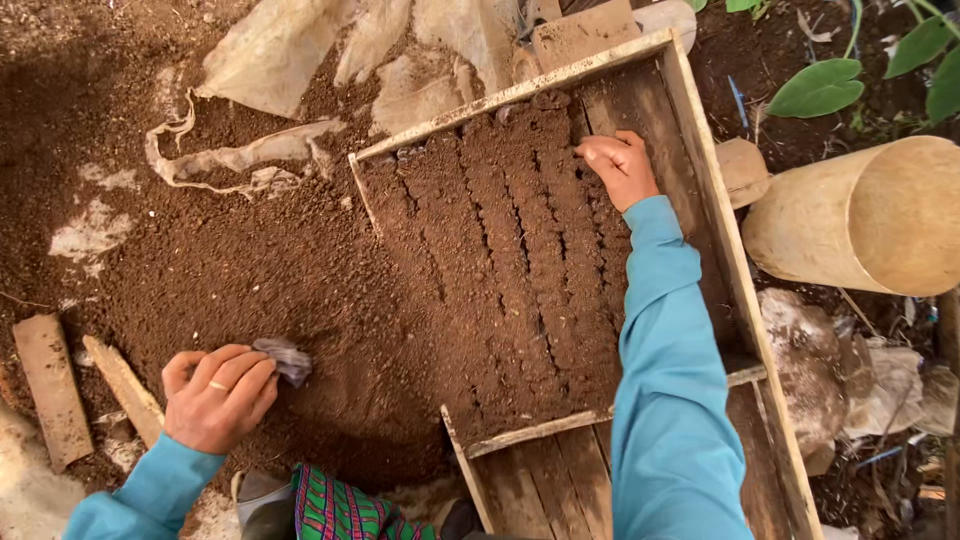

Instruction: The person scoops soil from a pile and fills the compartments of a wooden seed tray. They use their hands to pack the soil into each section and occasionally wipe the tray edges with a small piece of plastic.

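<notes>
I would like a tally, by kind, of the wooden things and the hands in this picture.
Shallow wooden tray filled with furrowed brown soil: 1
Pale round log: 1
Loose flat wooden pieces: 2
Hands, left holding a small grey cloth, right on the soil: 2
Total: 6

Dark brown soil (300, 270), turquoise sleeve (665, 400), green-and-pink patterned cloth (340, 510).

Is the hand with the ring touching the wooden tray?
No, the left hand with the ring rests on loose soil, holding a small grey cloth, apart from the wooden tray.
</notes>
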